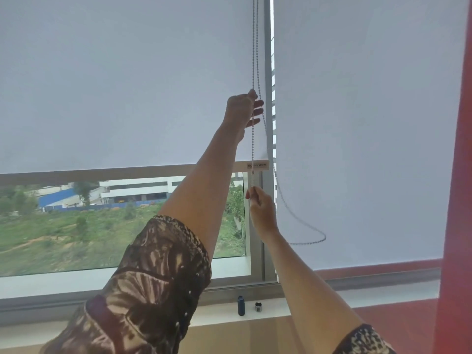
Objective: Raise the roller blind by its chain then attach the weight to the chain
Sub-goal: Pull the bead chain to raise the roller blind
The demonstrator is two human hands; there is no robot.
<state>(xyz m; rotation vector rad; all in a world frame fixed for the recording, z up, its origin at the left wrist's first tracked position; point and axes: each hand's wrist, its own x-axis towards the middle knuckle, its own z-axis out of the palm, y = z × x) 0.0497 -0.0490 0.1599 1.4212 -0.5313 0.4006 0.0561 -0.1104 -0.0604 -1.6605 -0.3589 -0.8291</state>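
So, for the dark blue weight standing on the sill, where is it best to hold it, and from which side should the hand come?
Grip the dark blue weight around its middle, fingers on opposite sides. It stands upright and is tall and narrow, so a sideways wrap looks steadier than a pinch on its top. Come from the room side: the window frame is behind it, and a small metal piece sits close on its right.

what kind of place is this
Probably an upper-floor room, perhaps an office: white roller blinds with a bead chain cover a window looking down on grass and distant buildings.
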